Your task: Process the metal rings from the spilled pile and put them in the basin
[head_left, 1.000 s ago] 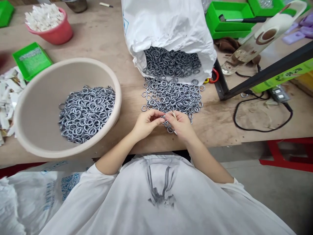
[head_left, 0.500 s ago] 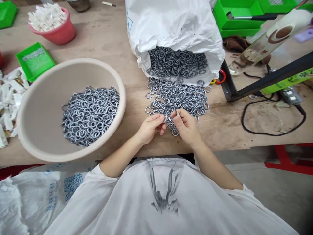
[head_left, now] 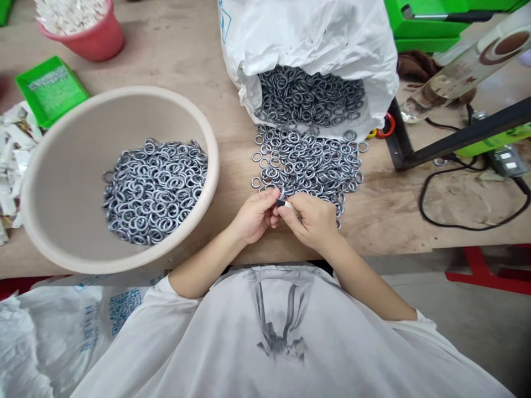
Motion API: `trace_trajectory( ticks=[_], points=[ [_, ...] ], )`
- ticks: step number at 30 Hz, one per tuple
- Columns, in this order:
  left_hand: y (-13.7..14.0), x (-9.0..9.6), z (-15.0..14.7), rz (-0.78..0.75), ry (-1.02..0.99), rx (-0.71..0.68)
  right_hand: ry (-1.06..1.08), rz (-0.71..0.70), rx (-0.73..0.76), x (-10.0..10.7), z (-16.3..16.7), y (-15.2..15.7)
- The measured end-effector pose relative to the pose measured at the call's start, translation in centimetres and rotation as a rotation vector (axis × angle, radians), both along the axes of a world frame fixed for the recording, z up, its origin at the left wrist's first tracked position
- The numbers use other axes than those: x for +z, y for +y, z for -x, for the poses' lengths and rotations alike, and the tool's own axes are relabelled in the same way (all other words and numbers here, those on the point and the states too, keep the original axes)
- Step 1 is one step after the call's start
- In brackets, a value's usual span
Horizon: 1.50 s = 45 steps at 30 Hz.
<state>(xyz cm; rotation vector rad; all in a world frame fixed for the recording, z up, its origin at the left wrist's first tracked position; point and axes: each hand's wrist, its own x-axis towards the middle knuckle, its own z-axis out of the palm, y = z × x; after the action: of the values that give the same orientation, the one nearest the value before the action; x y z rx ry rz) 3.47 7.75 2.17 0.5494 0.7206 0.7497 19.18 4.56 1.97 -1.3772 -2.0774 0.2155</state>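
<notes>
My left hand (head_left: pixel 257 216) pinches a grey ring (head_left: pixel 282 194) between thumb and fingertips. Close against it, my right hand (head_left: pixel 312 220) is closed on a small dark-tipped blade (head_left: pixel 282 203) with a pale wrapped grip. The blade's tip is at the ring; whether they touch is hard to see. Just beyond both hands, a loose pile of grey rings (head_left: pixel 309 157) spreads out from the mouth of a white woven sack (head_left: pixel 307 33). To the left stands a big beige basin (head_left: pixel 62 182) with many similar rings (head_left: pixel 155 190) heaped in its right part.
A pink tub (head_left: pixel 95 44) of white pieces and a green tray (head_left: pixel 52 91) stand at the back left. On the right are a black metal frame (head_left: pixel 452 141), a clear bottle (head_left: pixel 440 88), a black cable (head_left: pixel 423 199) and green bins (head_left: pixel 431 27).
My right hand has turned and moved left, bringing the dark blade tip against or beside the ring in my left hand. The whole view has shifted slightly.
</notes>
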Motion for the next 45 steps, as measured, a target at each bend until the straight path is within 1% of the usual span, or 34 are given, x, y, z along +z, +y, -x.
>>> trace_trajectory(
  ticks=[4,6,7,10,11,13,15,17,19,22,24,26,28,30,31,33,36,38,40,42,45],
  points=[
    [0.2,0.1,0.3,0.005,-0.034,-0.023,-0.003,0.021,0.019,-0.2,0.2,0.2],
    [0.2,0.1,0.5,-0.009,-0.036,-0.050,0.033,0.067,-0.015,-0.3,-0.4,0.7],
    [0.1,0.1,0.5,-0.018,-0.034,-0.086,0.069,0.096,-0.076,-0.4,-0.9,1.1],
    [-0.1,0.0,0.6,-0.033,-0.026,-0.202,0.186,0.160,-0.334,-0.3,-2.6,2.2],
    [-0.1,0.0,0.5,-0.035,-0.023,-0.211,0.206,0.170,-0.370,-0.2,-3.0,2.5],
    [0.0,-0.1,0.5,-0.040,-0.014,-0.172,0.219,0.200,-0.334,0.1,-3.1,3.1],
    [0.0,0.0,0.7,-0.054,0.004,-0.130,0.193,0.253,-0.272,0.3,-2.4,3.9],
    [-0.3,0.1,1.0,-0.065,0.028,-0.102,0.107,0.316,-0.240,0.2,-1.2,5.1],
    [-0.9,0.3,1.6,-0.059,0.059,-0.059,-0.039,0.360,-0.203,0.0,0.0,6.6],
    [-1.8,0.2,2.8,-0.004,0.104,0.037,-0.236,0.357,-0.135,-0.4,1.1,8.6],
    [-2.1,0.0,3.4,0.023,0.117,0.104,-0.218,0.341,-0.135,-0.4,1.4,9.1],
    [-2.2,-0.1,3.5,0.014,0.136,0.172,-0.024,0.369,-0.114,0.0,1.4,8.7],
    [-2.3,-0.2,3.2,-0.033,0.184,0.253,0.295,0.471,-0.007,0.6,1.4,7.3],
    [-2.3,-0.1,2.4,-0.122,0.247,0.324,0.624,0.600,0.127,1.2,1.8,5.4],
    [-2.4,-0.1,2.0,-0.176,0.275,0.345,0.746,0.652,0.159,1.4,2.0,4.3],
    [-2.7,-0.2,1.2,-0.286,0.315,0.361,0.889,0.700,0.158,1.6,2.7,2.3],
    [-3.1,-0.2,0.6,-0.424,0.371,0.367,0.953,0.644,0.063,1.4,3.4,0.6],
    [-3.2,0.0,0.5,-0.465,0.385,0.323,0.966,0.603,0.010,1.2,3.3,0.4],
    [-3.4,0.3,0.5,-0.451,0.339,0.216,0.958,0.591,0.006,1.2,2.6,0.6],
    [-3.4,0.6,0.6,-0.402,0.259,0.134,0.898,0.579,0.040,1.5,1.7,0.8],
    [-3.5,0.7,0.6,-0.314,0.181,0.127,0.653,0.484,0.105,2.1,0.7,0.3]
  ],
)
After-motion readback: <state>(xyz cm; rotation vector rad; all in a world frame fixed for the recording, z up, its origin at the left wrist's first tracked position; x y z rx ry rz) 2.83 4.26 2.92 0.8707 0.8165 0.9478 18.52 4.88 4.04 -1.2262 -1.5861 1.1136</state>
